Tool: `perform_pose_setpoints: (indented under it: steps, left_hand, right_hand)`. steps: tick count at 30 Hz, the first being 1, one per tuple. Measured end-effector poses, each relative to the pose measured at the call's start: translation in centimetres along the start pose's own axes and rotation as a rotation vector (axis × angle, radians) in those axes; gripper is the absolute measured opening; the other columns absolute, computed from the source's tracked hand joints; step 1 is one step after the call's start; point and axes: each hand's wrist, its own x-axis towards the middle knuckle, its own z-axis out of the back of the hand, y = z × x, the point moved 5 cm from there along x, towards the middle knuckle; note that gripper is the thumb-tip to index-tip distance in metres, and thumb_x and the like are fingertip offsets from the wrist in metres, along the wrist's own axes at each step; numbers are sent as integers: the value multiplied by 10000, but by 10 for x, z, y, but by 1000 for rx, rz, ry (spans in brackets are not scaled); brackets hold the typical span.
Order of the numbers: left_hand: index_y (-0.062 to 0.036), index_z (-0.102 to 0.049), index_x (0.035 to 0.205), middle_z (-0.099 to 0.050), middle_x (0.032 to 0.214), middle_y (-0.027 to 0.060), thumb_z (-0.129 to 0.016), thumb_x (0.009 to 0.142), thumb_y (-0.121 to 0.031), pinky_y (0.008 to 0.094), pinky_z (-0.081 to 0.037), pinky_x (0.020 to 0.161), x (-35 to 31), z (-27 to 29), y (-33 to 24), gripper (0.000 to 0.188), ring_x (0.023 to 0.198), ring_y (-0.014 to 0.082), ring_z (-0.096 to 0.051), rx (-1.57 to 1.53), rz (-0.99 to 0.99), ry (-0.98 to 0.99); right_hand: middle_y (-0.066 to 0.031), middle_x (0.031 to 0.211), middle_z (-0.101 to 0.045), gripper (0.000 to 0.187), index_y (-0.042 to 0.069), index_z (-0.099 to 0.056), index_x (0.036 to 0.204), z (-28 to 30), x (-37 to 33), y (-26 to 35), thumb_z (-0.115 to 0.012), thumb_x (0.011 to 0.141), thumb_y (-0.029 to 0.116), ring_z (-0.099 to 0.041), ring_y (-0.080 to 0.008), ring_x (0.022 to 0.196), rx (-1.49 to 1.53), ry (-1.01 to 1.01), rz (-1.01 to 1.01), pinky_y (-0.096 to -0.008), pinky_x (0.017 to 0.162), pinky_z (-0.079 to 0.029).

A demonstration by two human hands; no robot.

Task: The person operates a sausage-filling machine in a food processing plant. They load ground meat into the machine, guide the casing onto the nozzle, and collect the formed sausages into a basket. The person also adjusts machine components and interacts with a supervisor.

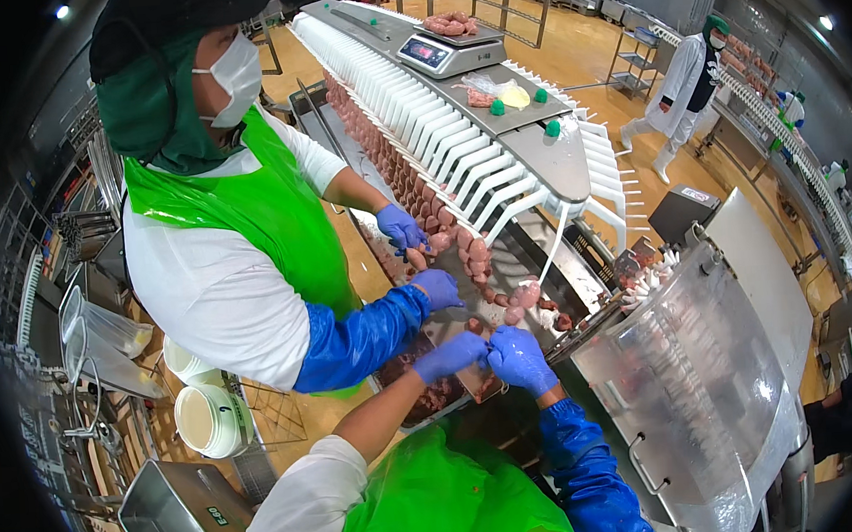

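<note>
My left hand and my right hand, both in blue-purple gloves, come together over the metal trough, fingers closed. Whatever they pinch is too small or hidden to make out. Just beyond my right hand hang pale pink sausage links, near the tip of a white hook. To the left, a co-worker in a green apron has one gloved hand at a string of sausages and the other gloved hand close to my left one. Dark red meat scraps lie in the trough below.
White hooks line the long conveyor, loaded with sausages on the left side. A scale stands on top. To my right is a machine with a clear cover. White buckets and a steel bin stand left. A person walks at far right.
</note>
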Motion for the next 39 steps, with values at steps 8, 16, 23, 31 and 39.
perform_pose_setpoints:
  steps: [8,16,23,31,39]
  left_hand:
    - [-45,-603,701,-630,710,82,-460,891,-88,315,-489,645,-9,56,30,242,661,201,-603,-287,34,-457]
    - [-61,-516,863,-564,914,77,-431,997,-178,320,-457,846,15,11,37,197,895,193,-552,-1058,46,-419]
    - [-4,-606,1075,-638,1102,118,-467,1000,-184,318,-486,916,38,27,-21,240,991,213,-617,-1199,-68,-484]
    - [-55,-585,1028,-568,912,49,-532,909,-125,249,-444,621,64,3,71,148,752,102,-554,-962,172,-577]
    - [-48,-539,1056,-519,826,-6,-625,812,-26,273,-455,675,131,38,84,260,724,91,-488,-581,129,-618]
  right_hand:
    - [-146,1091,-547,245,102,-615,1018,-72,-18,-59,-568,821,239,-543,-346,1006,-316,-197,-228,-498,882,-406]
    - [-179,1253,-553,502,53,-526,1273,-2,-9,23,-642,847,292,-543,-362,1136,401,-419,-107,-462,950,-422]
    - [-83,1154,-629,541,72,-552,1283,-62,-25,-72,-513,955,500,-653,-211,922,941,152,-647,-388,777,-530]
    - [-39,928,-630,355,106,-589,1116,-10,5,-46,-525,957,417,-648,-162,744,1362,-43,-549,-311,595,-542]
    - [-94,772,-651,428,9,-618,848,-6,12,-53,-488,979,396,-610,-159,598,729,89,-554,-303,548,-494]
